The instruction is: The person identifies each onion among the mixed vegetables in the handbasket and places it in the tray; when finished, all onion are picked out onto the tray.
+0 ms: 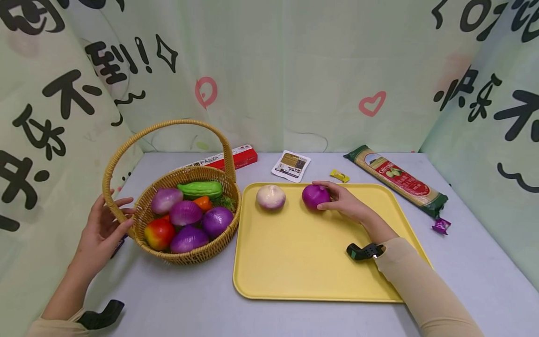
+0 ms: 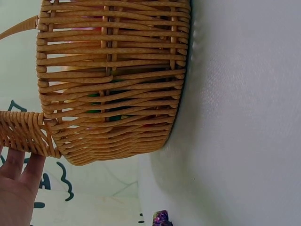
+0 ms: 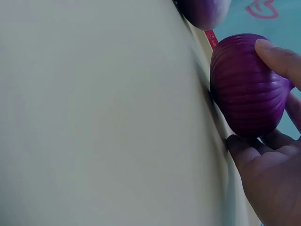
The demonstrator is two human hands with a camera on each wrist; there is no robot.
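My left hand (image 1: pixel 101 229) holds the wicker basket's (image 1: pixel 229 234) handle (image 2: pixel 21 134) near its left base, thumb in front and fingers behind. Several purple onions (image 1: pixel 186 213), a red-yellow fruit (image 1: pixel 159 234), a green ridged vegetable (image 1: pixel 200 189) and an orange piece (image 1: pixel 204 203) fill the basket. At the back of the yellow tray (image 1: pixel 294 262), my right hand (image 1: pixel 343 201) grips a purple onion (image 3: pixel 249 87) between thumb and fingers. The onion is at the tray's surface; whether it touches is hard to tell. Left of it sits a whitish-purple, onion-like bulb (image 1: pixel 271 197).
Behind the basket lies a red pasta box (image 1: pixel 244 157). A white packet (image 1: pixel 291 165) and a yellow wrapped candy (image 1: pixel 339 176) lie behind the tray. To the right are a long green-and-red noodle package (image 1: pixel 396 180) and a purple wrapped candy (image 1: pixel 441 226). Curtains enclose the table.
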